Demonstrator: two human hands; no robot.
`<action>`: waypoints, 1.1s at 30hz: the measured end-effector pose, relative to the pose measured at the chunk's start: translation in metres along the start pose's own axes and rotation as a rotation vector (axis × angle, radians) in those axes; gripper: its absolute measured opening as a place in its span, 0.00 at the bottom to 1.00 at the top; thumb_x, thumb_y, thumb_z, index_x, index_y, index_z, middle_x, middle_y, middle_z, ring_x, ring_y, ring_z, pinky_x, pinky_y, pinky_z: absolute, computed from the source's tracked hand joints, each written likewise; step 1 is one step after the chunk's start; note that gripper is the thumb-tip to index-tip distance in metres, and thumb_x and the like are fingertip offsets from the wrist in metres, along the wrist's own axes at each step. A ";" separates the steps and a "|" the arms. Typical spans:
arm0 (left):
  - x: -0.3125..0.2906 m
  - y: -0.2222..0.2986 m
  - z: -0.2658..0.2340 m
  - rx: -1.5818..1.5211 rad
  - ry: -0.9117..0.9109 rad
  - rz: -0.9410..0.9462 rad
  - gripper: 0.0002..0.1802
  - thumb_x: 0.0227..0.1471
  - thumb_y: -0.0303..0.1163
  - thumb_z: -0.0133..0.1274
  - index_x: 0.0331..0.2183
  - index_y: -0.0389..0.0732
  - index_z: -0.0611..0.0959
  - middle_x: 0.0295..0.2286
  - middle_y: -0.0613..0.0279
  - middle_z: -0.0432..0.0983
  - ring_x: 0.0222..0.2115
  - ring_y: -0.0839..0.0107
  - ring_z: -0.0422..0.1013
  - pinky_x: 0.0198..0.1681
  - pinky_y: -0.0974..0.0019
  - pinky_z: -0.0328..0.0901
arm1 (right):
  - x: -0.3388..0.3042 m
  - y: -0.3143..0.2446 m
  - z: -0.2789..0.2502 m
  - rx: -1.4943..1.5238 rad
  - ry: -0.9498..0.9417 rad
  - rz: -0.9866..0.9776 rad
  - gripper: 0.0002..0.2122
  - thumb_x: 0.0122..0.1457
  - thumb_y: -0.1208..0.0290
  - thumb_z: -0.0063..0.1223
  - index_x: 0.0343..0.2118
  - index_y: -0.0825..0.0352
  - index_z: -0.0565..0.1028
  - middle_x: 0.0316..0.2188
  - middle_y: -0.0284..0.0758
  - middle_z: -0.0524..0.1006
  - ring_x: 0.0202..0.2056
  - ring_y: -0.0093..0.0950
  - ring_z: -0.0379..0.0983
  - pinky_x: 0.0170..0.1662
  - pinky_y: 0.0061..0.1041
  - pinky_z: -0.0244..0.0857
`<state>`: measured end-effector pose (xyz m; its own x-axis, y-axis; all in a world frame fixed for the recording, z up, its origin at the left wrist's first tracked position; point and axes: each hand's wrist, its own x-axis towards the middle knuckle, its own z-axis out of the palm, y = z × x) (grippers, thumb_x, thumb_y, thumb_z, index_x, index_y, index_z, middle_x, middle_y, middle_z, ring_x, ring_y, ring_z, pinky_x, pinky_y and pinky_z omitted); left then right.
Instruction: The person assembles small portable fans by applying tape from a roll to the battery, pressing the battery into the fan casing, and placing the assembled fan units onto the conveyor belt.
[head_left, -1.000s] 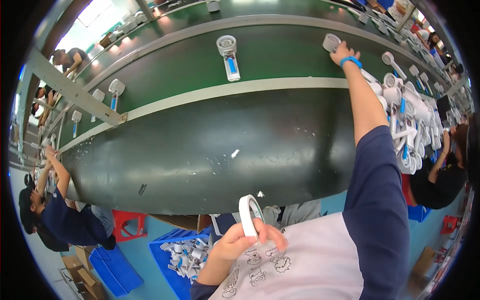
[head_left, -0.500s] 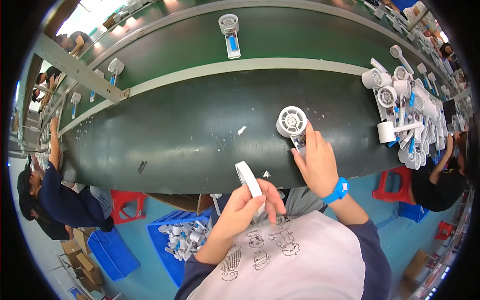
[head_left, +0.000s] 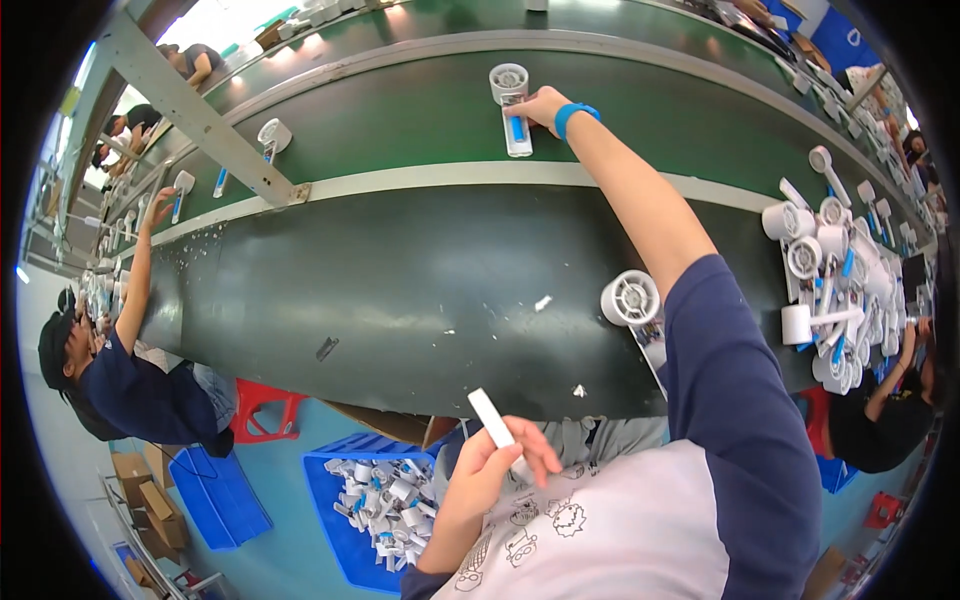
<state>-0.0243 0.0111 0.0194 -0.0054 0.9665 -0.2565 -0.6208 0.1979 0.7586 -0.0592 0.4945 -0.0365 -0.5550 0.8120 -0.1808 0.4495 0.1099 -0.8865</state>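
Right hand [head_left: 540,103]: at 12 o'clock, fingers closed on white handheld fan [head_left: 513,95] (blue strip on handle) on green conveyor belt [head_left: 400,120]. Left hand [head_left: 492,462]: at 6 o'clock, gripping white ring part [head_left: 493,424].

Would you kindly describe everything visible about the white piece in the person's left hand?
The white piece is a flat, narrow strip, plastic by its look, plain and unmarked. The left hand pinches its lower end between fingers and thumb, so it points up and leftward, tilted, over the lap beside the dark table edge. Nothing else touches it.
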 end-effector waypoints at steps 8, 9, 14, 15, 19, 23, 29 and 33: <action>-0.008 0.009 -0.015 -0.036 0.038 0.027 0.14 0.51 0.20 0.35 0.39 0.29 0.72 0.27 0.44 0.76 0.22 0.62 0.73 0.30 0.63 0.69 | 0.005 -0.004 0.014 0.067 -0.025 0.014 0.21 0.44 0.60 0.69 0.33 0.75 0.78 0.28 0.36 0.79 0.27 0.24 0.72 0.34 0.24 0.67; -0.008 0.010 -0.013 -0.051 0.024 0.046 0.14 0.51 0.20 0.35 0.38 0.29 0.72 0.27 0.44 0.76 0.22 0.62 0.73 0.30 0.63 0.69 | 0.005 -0.003 0.014 0.018 -0.025 -0.003 0.21 0.43 0.59 0.69 0.32 0.74 0.79 0.27 0.35 0.78 0.27 0.23 0.71 0.34 0.23 0.67; -0.013 0.013 -0.004 -0.041 0.017 0.083 0.13 0.50 0.21 0.35 0.38 0.28 0.72 0.27 0.44 0.76 0.23 0.61 0.74 0.28 0.64 0.69 | -0.010 0.002 -0.006 0.089 -0.012 -0.013 0.28 0.47 0.47 0.62 0.39 0.72 0.77 0.31 0.33 0.77 0.31 0.23 0.68 0.40 0.22 0.64; -0.016 0.014 -0.005 -0.045 0.024 0.108 0.13 0.50 0.22 0.35 0.37 0.29 0.72 0.26 0.43 0.76 0.23 0.61 0.74 0.27 0.64 0.69 | -0.022 -0.002 -0.019 -0.165 0.039 -0.034 0.30 0.50 0.45 0.57 0.42 0.73 0.75 0.35 0.37 0.77 0.36 0.27 0.71 0.42 0.24 0.66; -0.030 0.006 -0.014 -0.076 0.080 0.153 0.13 0.50 0.24 0.37 0.36 0.29 0.72 0.26 0.44 0.76 0.23 0.61 0.74 0.25 0.63 0.70 | -0.191 -0.031 -0.066 -0.510 0.024 -0.488 0.18 0.60 0.57 0.48 0.39 0.71 0.73 0.34 0.40 0.76 0.35 0.30 0.72 0.41 0.27 0.66; -0.018 0.001 0.005 0.042 0.119 0.061 0.13 0.52 0.22 0.36 0.38 0.29 0.73 0.29 0.45 0.77 0.28 0.60 0.75 0.33 0.63 0.70 | -0.353 -0.003 -0.069 -0.266 -0.045 -0.200 0.11 0.61 0.69 0.46 0.40 0.72 0.72 0.33 0.36 0.76 0.35 0.22 0.70 0.38 0.23 0.65; 0.027 -0.004 0.042 0.213 -0.090 -0.122 0.15 0.55 0.22 0.37 0.44 0.30 0.72 0.39 0.49 0.75 0.39 0.65 0.73 0.44 0.65 0.66 | -0.439 0.068 -0.035 -0.139 0.322 -0.091 0.14 0.58 0.77 0.46 0.48 0.68 0.70 0.38 0.38 0.74 0.38 0.28 0.70 0.44 0.25 0.63; 0.045 -0.014 0.059 0.206 -0.208 -0.137 0.17 0.56 0.21 0.37 0.46 0.31 0.72 0.42 0.53 0.73 0.41 0.69 0.72 0.44 0.68 0.65 | -0.445 0.067 -0.012 -0.279 0.482 -0.146 0.16 0.51 0.82 0.52 0.44 0.66 0.73 0.36 0.37 0.75 0.35 0.31 0.70 0.39 0.23 0.63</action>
<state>0.0308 0.0611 0.0329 0.2407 0.9371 -0.2527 -0.4332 0.3367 0.8360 0.2261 0.1478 -0.0104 -0.2731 0.9393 0.2076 0.5962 0.3346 -0.7298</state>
